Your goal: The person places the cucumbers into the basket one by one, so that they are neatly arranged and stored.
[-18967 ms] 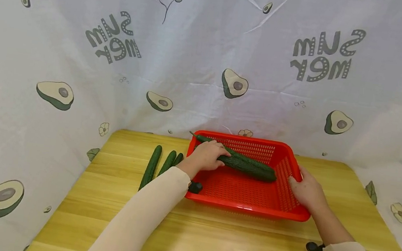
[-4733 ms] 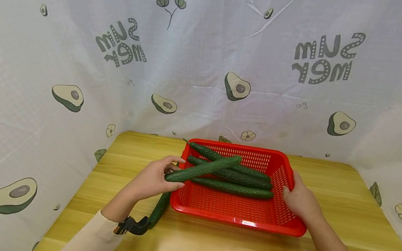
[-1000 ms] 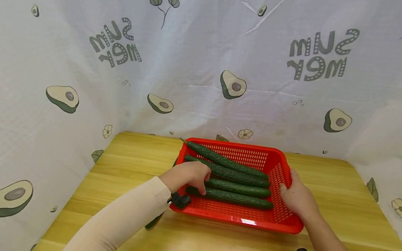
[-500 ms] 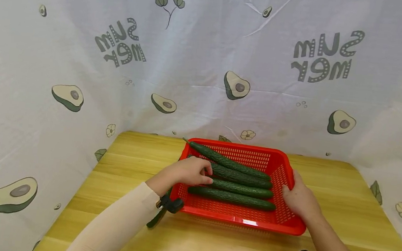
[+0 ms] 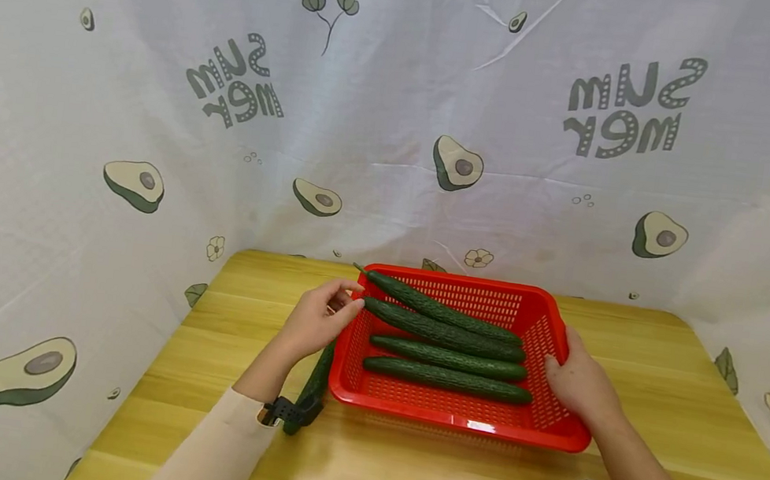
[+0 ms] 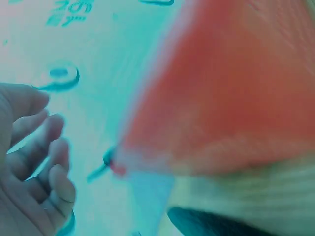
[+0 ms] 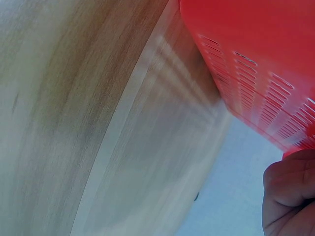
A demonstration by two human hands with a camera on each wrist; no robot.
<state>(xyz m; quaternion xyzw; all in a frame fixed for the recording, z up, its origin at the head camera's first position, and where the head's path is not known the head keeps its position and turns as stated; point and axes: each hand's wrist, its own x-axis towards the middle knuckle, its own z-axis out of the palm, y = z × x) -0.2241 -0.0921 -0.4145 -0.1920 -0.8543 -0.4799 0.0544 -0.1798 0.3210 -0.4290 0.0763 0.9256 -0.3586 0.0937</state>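
Note:
A red perforated plastic basket (image 5: 450,422) stands on the table with several dark green cucumbers (image 5: 447,379) lying lengthwise inside. One of them, at the back, rests its stem end (image 5: 362,271) on the left rim. My left hand (image 5: 319,318) is above the basket's left rim, fingers loosely bent and holding nothing, as the left wrist view also shows. Under that wrist, another cucumber (image 5: 319,379) lies on the table along the basket's left side, partly covered by the wrist camera. My right hand (image 5: 583,383) grips the basket's right rim, thumb on the inner side.
The wooden table (image 5: 400,479) extends in front of the basket and to both sides. A pale printed cloth (image 5: 385,113) hangs behind the table and at its sides. Black cameras sit on both wrists.
My left hand has put a cucumber into the basket, let go, and drawn back left to the rim. Over the longer span, cucumbers moved from table to basket. My right hand keeps its grip.

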